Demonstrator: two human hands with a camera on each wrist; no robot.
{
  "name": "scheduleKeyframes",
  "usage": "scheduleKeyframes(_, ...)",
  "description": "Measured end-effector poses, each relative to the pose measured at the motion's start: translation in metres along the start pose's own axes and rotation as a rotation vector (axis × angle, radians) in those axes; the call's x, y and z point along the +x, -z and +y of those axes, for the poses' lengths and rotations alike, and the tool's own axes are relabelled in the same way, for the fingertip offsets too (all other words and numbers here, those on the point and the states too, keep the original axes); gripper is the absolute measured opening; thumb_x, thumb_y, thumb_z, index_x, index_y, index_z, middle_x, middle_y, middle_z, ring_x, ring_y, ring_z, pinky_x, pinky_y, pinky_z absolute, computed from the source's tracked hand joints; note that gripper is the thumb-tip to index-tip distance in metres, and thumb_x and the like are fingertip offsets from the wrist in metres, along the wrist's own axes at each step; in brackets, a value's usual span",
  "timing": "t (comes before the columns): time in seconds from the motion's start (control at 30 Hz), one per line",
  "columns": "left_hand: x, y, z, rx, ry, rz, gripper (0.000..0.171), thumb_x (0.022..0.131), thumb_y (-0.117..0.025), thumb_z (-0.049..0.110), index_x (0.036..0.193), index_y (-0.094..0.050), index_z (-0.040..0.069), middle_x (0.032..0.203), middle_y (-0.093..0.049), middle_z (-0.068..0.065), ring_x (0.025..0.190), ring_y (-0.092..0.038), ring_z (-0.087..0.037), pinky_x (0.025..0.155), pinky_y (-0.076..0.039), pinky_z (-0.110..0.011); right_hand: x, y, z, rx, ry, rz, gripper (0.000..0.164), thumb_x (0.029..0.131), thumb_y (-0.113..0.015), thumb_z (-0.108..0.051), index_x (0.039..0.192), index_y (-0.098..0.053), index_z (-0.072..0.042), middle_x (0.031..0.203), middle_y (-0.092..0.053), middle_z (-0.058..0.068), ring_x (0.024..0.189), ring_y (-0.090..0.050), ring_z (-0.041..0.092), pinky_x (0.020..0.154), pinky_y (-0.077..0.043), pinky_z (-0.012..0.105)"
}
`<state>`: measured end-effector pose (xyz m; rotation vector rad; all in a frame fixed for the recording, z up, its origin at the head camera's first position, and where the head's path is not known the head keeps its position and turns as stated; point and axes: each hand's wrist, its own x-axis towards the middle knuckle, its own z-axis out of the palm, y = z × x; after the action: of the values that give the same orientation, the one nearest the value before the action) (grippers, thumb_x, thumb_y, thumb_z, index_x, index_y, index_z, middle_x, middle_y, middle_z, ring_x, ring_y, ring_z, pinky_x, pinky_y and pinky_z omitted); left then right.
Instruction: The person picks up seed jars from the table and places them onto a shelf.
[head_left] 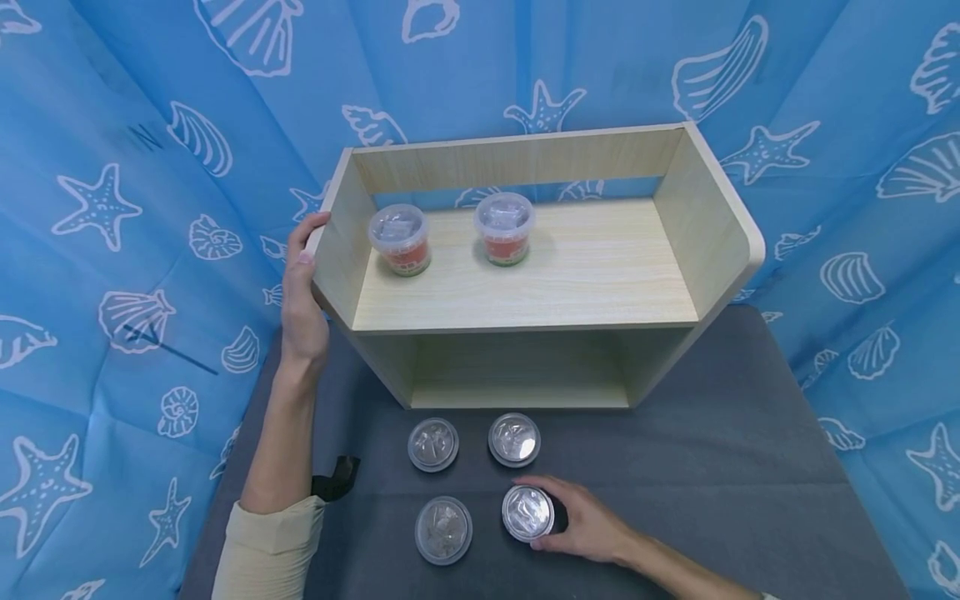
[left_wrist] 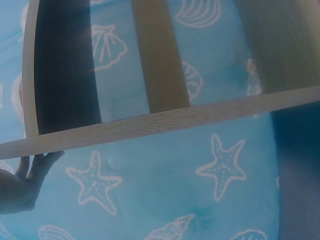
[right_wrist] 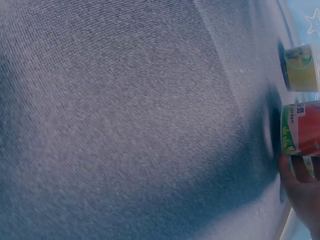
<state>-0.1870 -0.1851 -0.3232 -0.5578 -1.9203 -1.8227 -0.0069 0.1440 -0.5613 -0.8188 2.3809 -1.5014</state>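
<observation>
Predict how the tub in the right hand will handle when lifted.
The tub has a shiny lid, suggesting smooth plastic that may slip a little. It looks undented in the right hand, so it's probably fairly stiff. Dropped sideways, its round shape could roll.

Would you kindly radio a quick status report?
Right hand gripping red-labelled round plastic cup. Left hand touching pale wooden shelf. Another clear-lidded cup between gripped cup and shelf.

Grey cloth [head_left: 720, 450], wooden shelf unit [head_left: 708, 204] standing on it. Cloth, in front of shelf unit: near-left cup [head_left: 433, 444], near-right cup [head_left: 514, 439], third cup [head_left: 443, 531] farther out; fourth cup [head_left: 528, 512] also farther out, cloth contact unclear. Shelf unit's upper board [head_left: 600, 283]: two upright lidded cups, corner cup [head_left: 409, 257] by left wall, other cup [head_left: 506, 248] nearer middle.
</observation>
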Motion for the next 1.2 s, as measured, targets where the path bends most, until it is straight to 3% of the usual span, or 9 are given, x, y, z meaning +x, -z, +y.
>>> scheduleKeyframes(0.4,0.0,-0.001,0.001,0.003,0.007,0.007,0.05,0.101,-0.028,0.032,0.143,-0.048,0.015,0.142,-0.043,-0.009,0.123,-0.037,-0.031,0.094,-0.026,-0.043,0.004,0.013,-0.017,-0.004,-0.023,-0.01,0.073,0.074,-0.087,-0.029,0.14,-0.055,-0.021,0.133,-0.061,-0.007,0.122,-0.056,0.017,0.103,-0.042,0.036)
scheduleKeyframes(0.9,-0.002,0.0,0.002,-0.006,0.002,0.004,0.049,0.101,-0.028,0.031,0.144,-0.047,0.016,0.142,-0.042,-0.008,0.122,-0.037,-0.032,0.092,-0.027,-0.042,0.019,0.051,-0.045,-0.034,0.118,0.039,0.074,0.078,-0.085,-0.024,0.143,-0.051,-0.017,0.134,-0.06,0.0,0.122,-0.056,0.018,0.102,-0.042,0.034)
scheduleKeyframes(1.2,-0.001,0.0,0.0,-0.015,-0.013,-0.003,0.05,0.101,-0.028,0.031,0.145,-0.046,0.015,0.142,-0.041,-0.009,0.121,-0.037,-0.032,0.092,-0.027,-0.042,0.028,0.077,-0.063,-0.075,0.151,0.055,0.073,0.08,-0.083,-0.024,0.145,-0.049,-0.017,0.137,-0.059,0.002,0.124,-0.056,0.018,0.102,-0.043,0.035)
